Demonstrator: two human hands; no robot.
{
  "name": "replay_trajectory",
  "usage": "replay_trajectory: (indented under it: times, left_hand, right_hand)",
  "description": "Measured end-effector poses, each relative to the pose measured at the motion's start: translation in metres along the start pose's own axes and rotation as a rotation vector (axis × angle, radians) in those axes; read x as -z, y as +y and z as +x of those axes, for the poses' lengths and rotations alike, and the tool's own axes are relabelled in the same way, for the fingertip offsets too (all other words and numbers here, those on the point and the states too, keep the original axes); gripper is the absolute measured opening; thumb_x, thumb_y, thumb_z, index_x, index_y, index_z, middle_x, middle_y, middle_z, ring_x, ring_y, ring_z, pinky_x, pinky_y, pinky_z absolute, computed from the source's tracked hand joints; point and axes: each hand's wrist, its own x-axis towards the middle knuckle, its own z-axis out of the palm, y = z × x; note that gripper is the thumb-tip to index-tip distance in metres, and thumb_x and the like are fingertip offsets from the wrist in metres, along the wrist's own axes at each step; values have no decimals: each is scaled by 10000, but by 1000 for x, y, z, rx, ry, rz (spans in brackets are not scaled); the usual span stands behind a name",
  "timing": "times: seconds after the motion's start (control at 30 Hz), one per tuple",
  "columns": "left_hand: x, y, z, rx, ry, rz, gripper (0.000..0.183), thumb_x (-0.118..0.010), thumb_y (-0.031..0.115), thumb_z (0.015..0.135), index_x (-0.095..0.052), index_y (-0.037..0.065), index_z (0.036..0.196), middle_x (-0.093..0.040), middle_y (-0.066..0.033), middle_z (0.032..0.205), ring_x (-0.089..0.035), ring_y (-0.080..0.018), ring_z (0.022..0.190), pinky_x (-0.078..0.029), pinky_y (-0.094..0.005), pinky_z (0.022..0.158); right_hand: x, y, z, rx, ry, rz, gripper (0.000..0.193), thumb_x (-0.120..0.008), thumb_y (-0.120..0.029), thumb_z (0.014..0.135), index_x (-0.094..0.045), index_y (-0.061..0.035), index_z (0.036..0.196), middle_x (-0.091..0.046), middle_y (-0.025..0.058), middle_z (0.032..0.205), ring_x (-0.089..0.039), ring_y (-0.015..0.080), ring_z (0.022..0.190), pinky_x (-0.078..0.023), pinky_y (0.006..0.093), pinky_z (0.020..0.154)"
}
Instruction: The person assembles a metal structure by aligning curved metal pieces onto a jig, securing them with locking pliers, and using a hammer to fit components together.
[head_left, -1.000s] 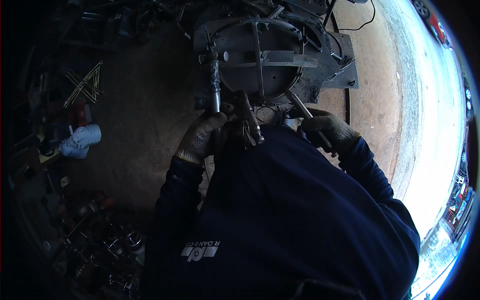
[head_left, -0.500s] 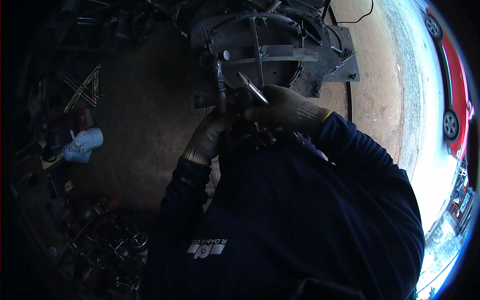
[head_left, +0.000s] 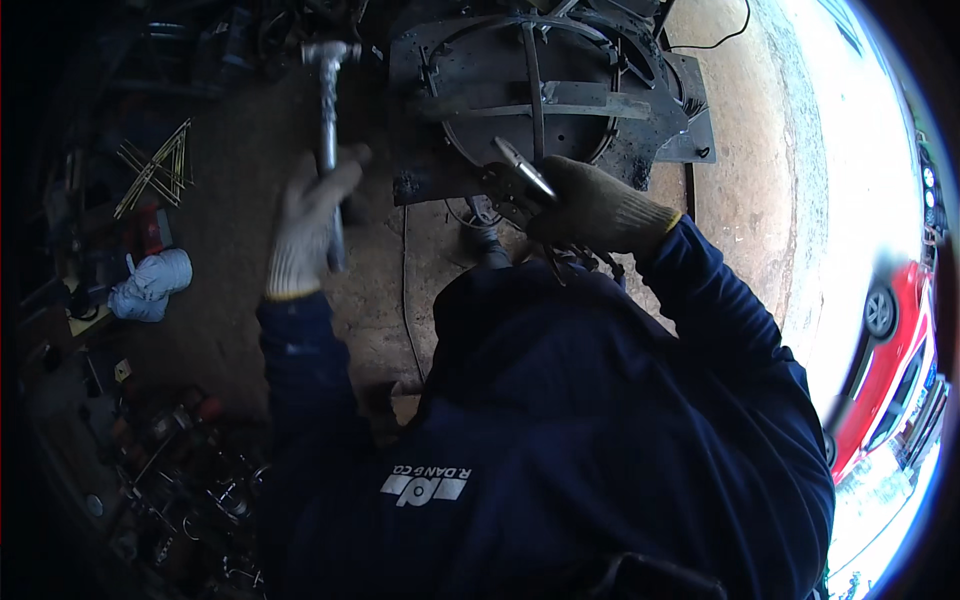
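My left hand [head_left: 312, 222], in a pale knit glove, is closed round the handle of a metal hammer [head_left: 328, 105], held upright out to the left, its head pointing away from me. In the same kind of glove, my right hand [head_left: 598, 208] is closed on a shiny, rod-like metal tool [head_left: 525, 170]; darker metal parts show beside it, and its exact kind is unclear. Just beyond the right hand is a dark steel plate assembly [head_left: 425, 135] with a round ring [head_left: 470, 155] and crossing flat bars [head_left: 533, 75].
Thin rods [head_left: 155, 170] lie crossed on the floor at the left, near a pale cloth bundle [head_left: 152, 285]. Cluttered metal parts [head_left: 200, 480] fill the lower left. A cable [head_left: 404, 290] runs along the floor. A red car [head_left: 890, 370] stands outside at the right.
My left hand has swung left with the hammer, away from my right hand, which keeps its grip on the shiny tool. The view has shifted slightly; the car appears lower.
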Motion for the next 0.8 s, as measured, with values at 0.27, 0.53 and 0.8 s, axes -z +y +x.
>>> replay_trajectory:
  times: [0.27,0.53,0.8]
  left_hand:
    - [20,26,190,-1129,-234,1613,238,-641,245,924,-621,64,1078,-640,-125,981,-679,-270,893,-559,-405,761]
    - [-57,58,217,-531,-124,1389,362,-631,379,948,-622,105,1183,-617,-122,1274,-583,-350,1240,-492,-476,995]
    - [-45,59,255,-550,-327,1388,532,-570,444,991,-513,188,1454,-540,-136,1437,-513,-340,1338,-428,-455,1105]
  right_hand:
    - [4,-13,-21,313,70,-150,598,-816,-287,804,-552,11,1250,-686,194,1072,-700,300,988,-565,400,827]
    - [-7,39,-74,170,358,-27,619,-834,-217,814,-533,-29,1321,-652,141,1129,-642,233,1053,-534,366,887]
    - [-32,62,-92,-64,552,310,557,-800,-145,810,-537,-42,1290,-636,105,1132,-625,193,1053,-535,361,895]
